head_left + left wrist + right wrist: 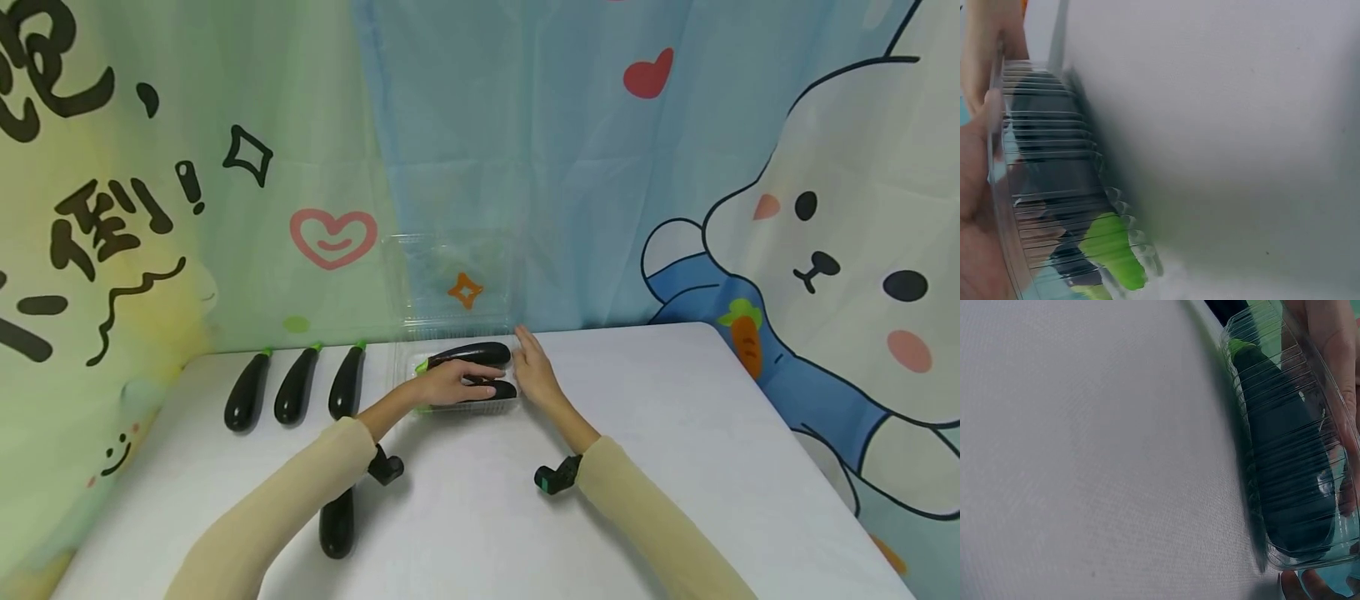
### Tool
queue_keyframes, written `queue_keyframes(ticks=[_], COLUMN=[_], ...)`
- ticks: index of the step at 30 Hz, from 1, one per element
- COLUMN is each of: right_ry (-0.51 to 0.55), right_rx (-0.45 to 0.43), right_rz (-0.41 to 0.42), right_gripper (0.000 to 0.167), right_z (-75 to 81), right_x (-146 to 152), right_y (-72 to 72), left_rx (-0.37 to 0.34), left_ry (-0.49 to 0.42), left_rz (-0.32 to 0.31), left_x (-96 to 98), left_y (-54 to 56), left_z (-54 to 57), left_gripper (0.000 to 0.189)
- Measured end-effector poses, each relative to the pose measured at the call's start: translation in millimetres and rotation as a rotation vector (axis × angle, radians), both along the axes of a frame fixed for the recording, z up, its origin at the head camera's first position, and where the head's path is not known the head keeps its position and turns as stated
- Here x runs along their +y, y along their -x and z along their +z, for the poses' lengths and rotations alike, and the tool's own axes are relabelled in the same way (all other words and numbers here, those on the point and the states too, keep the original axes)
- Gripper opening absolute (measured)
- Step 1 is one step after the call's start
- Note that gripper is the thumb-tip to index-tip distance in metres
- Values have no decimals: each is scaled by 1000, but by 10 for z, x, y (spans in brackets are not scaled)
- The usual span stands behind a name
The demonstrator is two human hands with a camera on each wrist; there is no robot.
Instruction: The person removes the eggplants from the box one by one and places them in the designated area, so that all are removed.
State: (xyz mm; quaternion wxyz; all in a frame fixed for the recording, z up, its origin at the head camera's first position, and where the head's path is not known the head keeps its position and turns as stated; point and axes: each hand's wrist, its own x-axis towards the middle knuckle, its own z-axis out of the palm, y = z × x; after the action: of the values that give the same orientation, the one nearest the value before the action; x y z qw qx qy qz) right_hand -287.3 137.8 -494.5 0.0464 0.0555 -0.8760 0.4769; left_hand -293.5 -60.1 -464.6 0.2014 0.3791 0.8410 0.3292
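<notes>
A clear plastic clamshell box (pixel 399 375) stands at the table's back edge, its transparent lid (pixel 420 250) raised against the curtain. Inside lie two dark eggplants with green stem ends, a rear eggplant (pixel 480 353) and a front eggplant (pixel 504 389). My left hand (pixel 450 383) reaches into the box over the front eggplant, fingers stretched to the right and partly covering it. The ribbed front wall (pixel 1054 156) shows that eggplant's green stem (pixel 1113 250). My right hand (pixel 534 375) is at the box's right end, fingers extended beside the wall.
Three eggplants (pixel 246 392) lie in a row left of the box, stems toward the back. Another eggplant (pixel 337 525) lies nearer, partly hidden by my left sleeve (pixel 285 508). A printed curtain (pixel 570 208) hangs behind the white table (pixel 720 400).
</notes>
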Motion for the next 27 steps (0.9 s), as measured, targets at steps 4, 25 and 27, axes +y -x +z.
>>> queue_keyframes(ticks=[4, 25, 27], right_ry=[2, -7, -12], right_rx=[4, -11, -10], right_rz=[-3, 1, 1], right_gripper=[48, 49, 49], right_z=[-5, 12, 11], right_x=[-1, -2, 1], right_y=[4, -6, 0], left_rx=[3, 95, 109], left_ry=[10, 103, 98], left_rz=[-10, -45, -52], left_x=[8, 100, 96], left_y=[24, 29, 26], left_z=[-28, -47, -24], left_gripper=[44, 44, 45])
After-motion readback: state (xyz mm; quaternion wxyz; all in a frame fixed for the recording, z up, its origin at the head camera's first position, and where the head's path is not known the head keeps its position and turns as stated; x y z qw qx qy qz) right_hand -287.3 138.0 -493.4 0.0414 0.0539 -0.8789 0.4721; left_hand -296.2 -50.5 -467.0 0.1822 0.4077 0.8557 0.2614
